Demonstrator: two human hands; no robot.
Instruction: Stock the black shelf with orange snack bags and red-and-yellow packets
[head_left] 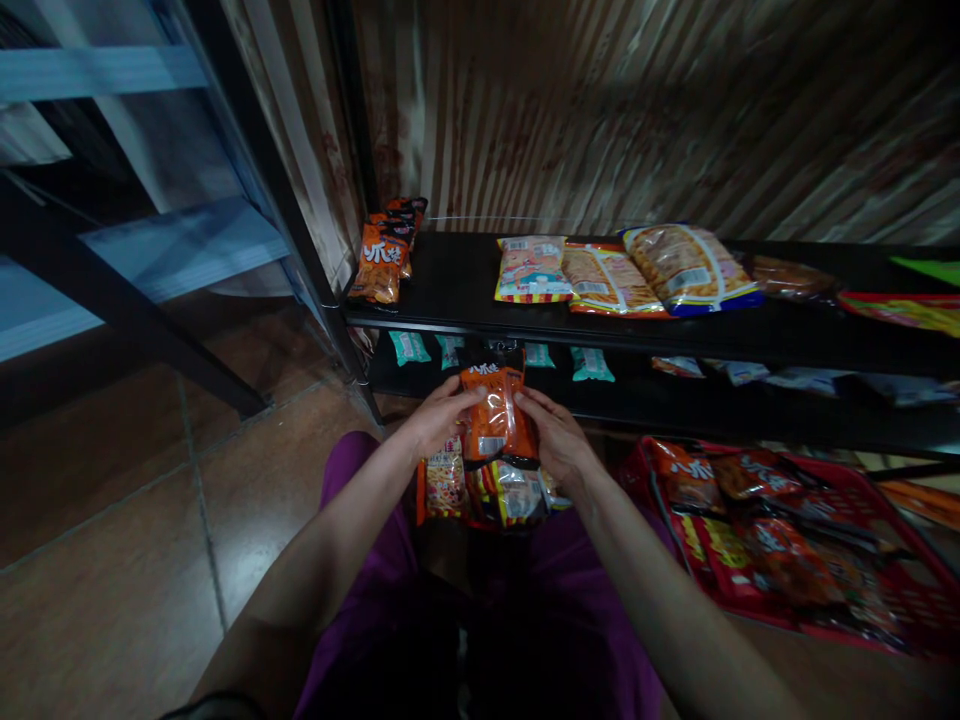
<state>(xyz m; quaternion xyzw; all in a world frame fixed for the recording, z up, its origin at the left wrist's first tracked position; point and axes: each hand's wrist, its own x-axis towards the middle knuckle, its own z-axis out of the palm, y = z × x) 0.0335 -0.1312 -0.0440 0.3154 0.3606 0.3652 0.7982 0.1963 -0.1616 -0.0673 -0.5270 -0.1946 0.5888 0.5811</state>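
Observation:
Between my two hands is an orange and black snack bag (491,415), held upright in front of the lower shelf. My left hand (442,415) grips its left side, thumb across the front. On the other side my right hand (553,430) closes round the right edge. A second bag may be behind it; I cannot tell. Just below, other snack packets show: a red and yellow one (444,478) and a yellow-striped one (517,492). Similar orange bags (381,262) stand grouped at the upper shelf's left end.
More snack bags (679,265) lie along the black upper shelf (450,285). Small teal packets (592,364) sit on the lower shelf. A red basket (922,545) holding several orange bags is on the floor at right. A blue-lit rack (180,250) stands at left.

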